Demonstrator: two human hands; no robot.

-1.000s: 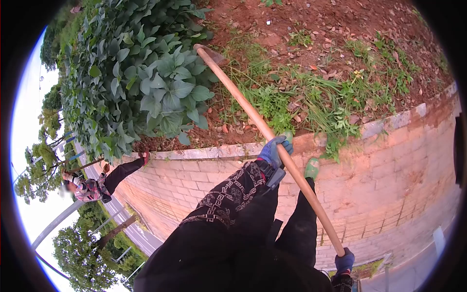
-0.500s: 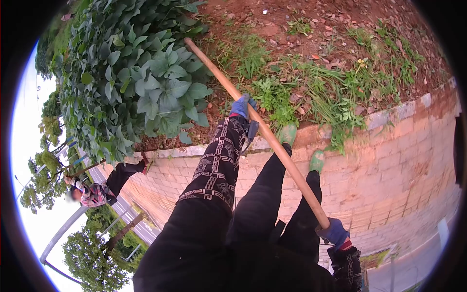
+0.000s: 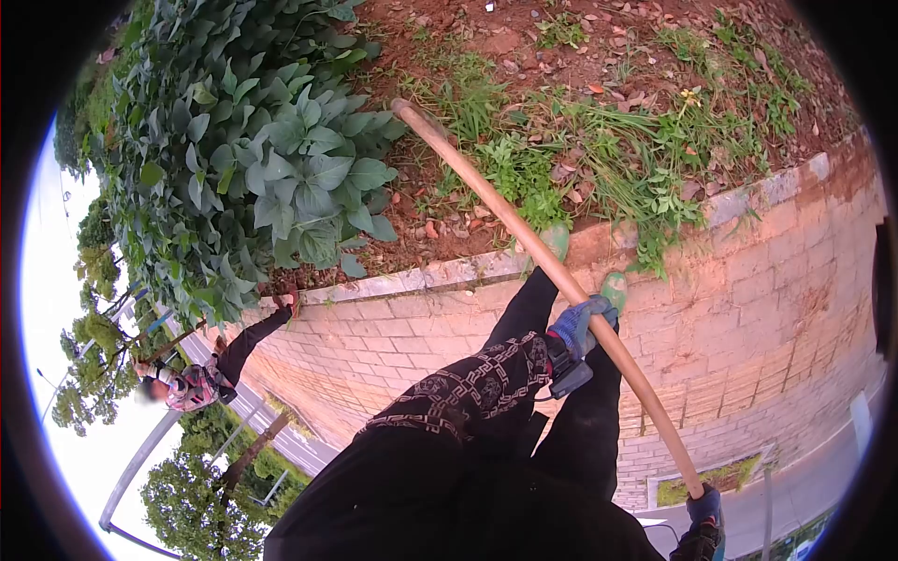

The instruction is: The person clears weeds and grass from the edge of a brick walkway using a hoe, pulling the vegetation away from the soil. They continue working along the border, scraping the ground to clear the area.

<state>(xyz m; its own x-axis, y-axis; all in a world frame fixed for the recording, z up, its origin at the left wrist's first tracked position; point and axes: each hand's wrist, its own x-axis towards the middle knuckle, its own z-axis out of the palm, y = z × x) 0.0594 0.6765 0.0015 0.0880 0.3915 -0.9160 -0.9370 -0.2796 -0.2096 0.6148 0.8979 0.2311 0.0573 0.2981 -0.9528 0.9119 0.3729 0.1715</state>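
A long wooden-handled hoe (image 3: 505, 213) slants across the view, its far end over the weedy soil beside the leafy plants. Near that end a narrow brown piece, likely the blade, is hard to make out. My left hand (image 3: 582, 327), in a blue glove, wraps round the handle about midway, in front of my legs. At the lower right, my right hand (image 3: 706, 505), also gloved, is closed round the near end of the handle. A dark device (image 3: 571, 379) is strapped at my left wrist. My green shoes (image 3: 614, 288) show at the bed's edge.
Dense leafy plants (image 3: 309, 168) fill the upper left. Weeds (image 3: 608, 154) and dry leaves lie over the red soil. A pale kerb (image 3: 421, 279) borders the bed above a brick surface (image 3: 730, 327). Another person (image 3: 201, 383) stands farther left, by the kerb.
Both hands have moved right and downward, and the hoe has shifted with them. My left hand now grips nearer the right hand. The hoe's far end has pulled away from the plants.
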